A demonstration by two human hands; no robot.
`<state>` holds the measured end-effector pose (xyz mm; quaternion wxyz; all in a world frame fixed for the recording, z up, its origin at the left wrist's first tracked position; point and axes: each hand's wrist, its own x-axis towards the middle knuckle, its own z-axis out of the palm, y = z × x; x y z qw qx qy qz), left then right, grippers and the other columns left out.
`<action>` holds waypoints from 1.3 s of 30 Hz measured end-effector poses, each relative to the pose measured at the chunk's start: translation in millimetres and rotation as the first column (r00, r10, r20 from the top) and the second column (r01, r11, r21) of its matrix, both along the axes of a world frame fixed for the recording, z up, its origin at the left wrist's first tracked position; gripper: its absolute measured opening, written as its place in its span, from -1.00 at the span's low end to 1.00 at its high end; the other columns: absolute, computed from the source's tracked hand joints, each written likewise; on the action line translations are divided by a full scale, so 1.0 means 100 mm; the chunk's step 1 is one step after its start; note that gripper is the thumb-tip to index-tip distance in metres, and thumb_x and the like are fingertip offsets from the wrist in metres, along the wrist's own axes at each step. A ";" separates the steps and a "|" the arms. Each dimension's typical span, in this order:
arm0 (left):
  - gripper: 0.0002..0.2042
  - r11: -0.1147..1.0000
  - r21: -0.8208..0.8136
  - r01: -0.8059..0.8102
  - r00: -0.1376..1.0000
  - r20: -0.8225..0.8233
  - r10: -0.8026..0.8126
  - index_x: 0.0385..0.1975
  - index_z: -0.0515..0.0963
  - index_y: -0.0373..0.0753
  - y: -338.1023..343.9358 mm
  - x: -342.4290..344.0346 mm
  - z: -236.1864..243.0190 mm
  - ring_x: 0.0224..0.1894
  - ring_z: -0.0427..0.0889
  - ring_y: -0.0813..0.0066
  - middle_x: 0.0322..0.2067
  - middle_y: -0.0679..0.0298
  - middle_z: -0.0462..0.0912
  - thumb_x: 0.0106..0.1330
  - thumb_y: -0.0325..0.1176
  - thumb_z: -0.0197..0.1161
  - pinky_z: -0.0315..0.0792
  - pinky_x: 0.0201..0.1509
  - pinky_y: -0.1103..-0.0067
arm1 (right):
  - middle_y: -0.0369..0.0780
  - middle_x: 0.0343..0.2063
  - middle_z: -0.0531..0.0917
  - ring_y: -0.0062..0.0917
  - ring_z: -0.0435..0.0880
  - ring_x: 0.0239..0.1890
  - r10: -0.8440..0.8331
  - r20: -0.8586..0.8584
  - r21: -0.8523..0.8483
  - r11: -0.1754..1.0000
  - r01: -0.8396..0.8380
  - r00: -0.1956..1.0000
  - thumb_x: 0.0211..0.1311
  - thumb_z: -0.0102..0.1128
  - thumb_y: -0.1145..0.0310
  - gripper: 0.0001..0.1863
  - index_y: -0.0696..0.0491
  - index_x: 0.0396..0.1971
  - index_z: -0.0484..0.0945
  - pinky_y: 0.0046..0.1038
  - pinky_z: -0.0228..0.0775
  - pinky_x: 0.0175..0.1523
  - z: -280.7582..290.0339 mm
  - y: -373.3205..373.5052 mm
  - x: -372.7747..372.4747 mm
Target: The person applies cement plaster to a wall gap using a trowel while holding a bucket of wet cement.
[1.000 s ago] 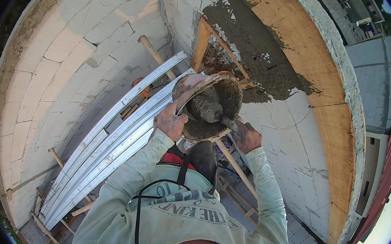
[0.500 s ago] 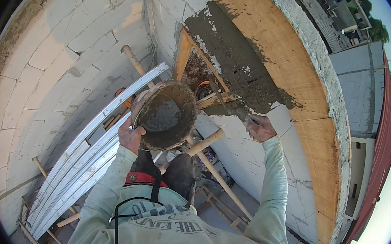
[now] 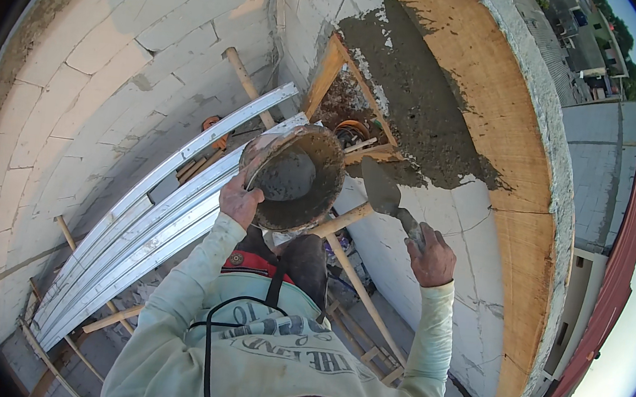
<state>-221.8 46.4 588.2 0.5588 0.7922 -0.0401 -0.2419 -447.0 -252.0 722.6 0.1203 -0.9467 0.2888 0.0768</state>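
My left hand (image 3: 240,200) grips the rim of a round, mortar-crusted bucket (image 3: 326,199), tilted so its inside shows. Wet grey mortar (image 3: 287,177) lies at its bottom. To the right, my right hand (image 3: 432,257) is closed round the handle of a pointed trowel (image 3: 380,186), whose blade points up and to the left, apart from the wall and just right of the bucket. Beyond the blade, a dark patch of fresh mortar (image 3: 422,93) covers part of the white block wall (image 3: 440,219), beside a wooden-framed opening (image 3: 364,87).
A long wooden board (image 3: 519,243) edges the wall on the right. Several shiny metal channels (image 3: 151,235) lean at the left, near another block wall (image 3: 57,101). Wooden poles (image 3: 366,296) cross below the bucket. An orange coiled cable (image 3: 352,131) sits in the opening.
The trowel has come away from the mortar patch, and its blade now shows fully beside the bucket. My right hand has moved lower. The whole view has shifted slightly.
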 end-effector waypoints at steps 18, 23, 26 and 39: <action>-0.39 0.999 0.037 0.011 0.995 0.102 -0.014 0.16 0.50 -0.16 0.01 0.17 0.02 -0.12 0.60 0.11 -0.16 0.00 0.61 -0.05 -0.44 0.19 0.42 0.02 0.46 | -0.09 -0.28 0.62 -0.12 0.66 -0.28 0.230 0.044 0.211 0.949 -0.234 0.972 0.02 0.33 0.13 -0.49 -0.02 0.02 0.57 -0.15 0.55 -0.18 -1.22 0.33 0.74; -0.36 0.988 -0.099 -0.117 0.993 0.012 0.119 0.16 0.49 -0.25 0.07 0.35 -0.10 -0.05 0.60 0.39 -0.04 0.11 0.66 -0.09 -0.52 0.16 0.40 0.07 0.58 | -0.13 -0.34 0.58 -0.19 0.66 -0.33 0.212 0.101 0.175 0.958 -0.227 0.972 -0.02 0.35 0.18 -0.45 -0.04 0.06 0.54 -0.16 0.54 -0.28 -1.05 0.15 0.87; -0.35 0.984 -0.100 -0.144 0.990 -0.011 0.144 0.18 0.48 -0.28 0.12 0.50 -0.20 -0.04 0.57 0.48 -0.01 0.15 0.66 -0.10 -0.54 0.13 0.39 0.08 0.62 | -0.13 -0.39 0.57 -0.17 0.65 -0.38 0.252 0.159 0.134 0.952 -0.274 0.955 -0.04 0.38 0.21 -0.46 0.00 0.02 0.56 -0.17 0.53 -0.32 -0.90 0.06 1.05; -0.32 0.961 -0.151 -0.233 0.972 -0.025 0.232 0.17 0.45 -0.39 0.22 1.02 -0.11 -0.09 0.54 0.55 -0.08 0.20 0.67 -0.15 -0.53 0.12 0.39 0.03 0.66 | -0.24 -0.61 0.50 -0.62 0.44 -0.63 -0.130 0.145 0.659 0.752 0.002 0.981 0.26 0.19 0.15 -0.63 0.20 -0.21 0.58 -0.52 0.30 -0.50 -0.47 -1.10 2.11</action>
